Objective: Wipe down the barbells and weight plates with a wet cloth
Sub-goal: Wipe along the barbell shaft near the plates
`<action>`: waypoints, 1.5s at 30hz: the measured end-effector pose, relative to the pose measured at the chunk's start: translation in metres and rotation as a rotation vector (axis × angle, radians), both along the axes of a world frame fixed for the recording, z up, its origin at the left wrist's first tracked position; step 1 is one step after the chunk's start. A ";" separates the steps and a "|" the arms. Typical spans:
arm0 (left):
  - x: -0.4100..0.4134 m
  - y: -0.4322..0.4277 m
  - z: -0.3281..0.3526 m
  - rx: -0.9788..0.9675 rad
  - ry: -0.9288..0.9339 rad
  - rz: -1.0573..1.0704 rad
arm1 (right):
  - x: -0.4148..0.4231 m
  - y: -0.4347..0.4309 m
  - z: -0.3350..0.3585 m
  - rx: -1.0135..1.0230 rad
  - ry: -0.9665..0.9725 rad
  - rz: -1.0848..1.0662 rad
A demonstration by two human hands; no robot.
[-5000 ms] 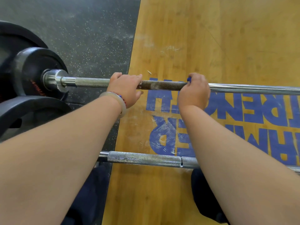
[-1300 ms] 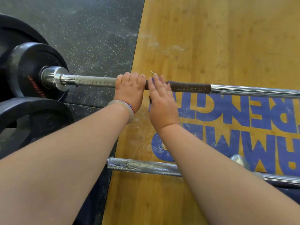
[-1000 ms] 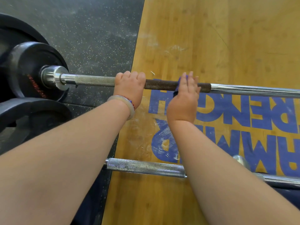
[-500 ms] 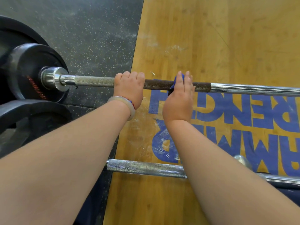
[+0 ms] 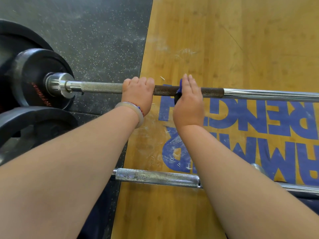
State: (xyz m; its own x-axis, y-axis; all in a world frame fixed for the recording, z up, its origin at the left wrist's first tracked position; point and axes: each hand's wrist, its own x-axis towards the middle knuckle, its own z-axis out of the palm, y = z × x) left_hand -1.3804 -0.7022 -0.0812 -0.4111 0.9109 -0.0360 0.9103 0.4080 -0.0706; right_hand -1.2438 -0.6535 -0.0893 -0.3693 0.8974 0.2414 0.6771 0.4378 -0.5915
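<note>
Two hands [image 5: 139,94] [image 5: 187,104], one cloth [image 5: 179,87], two barbells [image 5: 101,87] [image 5: 155,177].

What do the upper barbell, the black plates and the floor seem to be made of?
Upper barbell: likely steel; shiny chrome at right, grey knurling at left, a dark brown stretch between, perhaps rust or wetness. Black plates: matt, probably rubber-coated. Wooden platform: varnished, visible grain, blue lettering. Mat: black speckled, probably rubber.

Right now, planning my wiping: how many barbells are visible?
2. The far barbell, held by the left hand; the near barbell, partly hidden by the right forearm. More may lie off-frame.
</note>
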 end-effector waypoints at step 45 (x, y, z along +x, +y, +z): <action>-0.022 -0.005 0.003 -0.036 -0.015 -0.025 | -0.023 -0.024 -0.013 0.259 -0.068 0.232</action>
State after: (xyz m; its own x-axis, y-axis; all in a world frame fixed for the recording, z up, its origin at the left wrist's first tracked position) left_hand -1.4029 -0.7068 -0.0780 -0.3877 0.9187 -0.0751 0.9210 0.3829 -0.0710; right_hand -1.2669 -0.6771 -0.1021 -0.5793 0.7002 0.4174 0.5763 0.7139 -0.3977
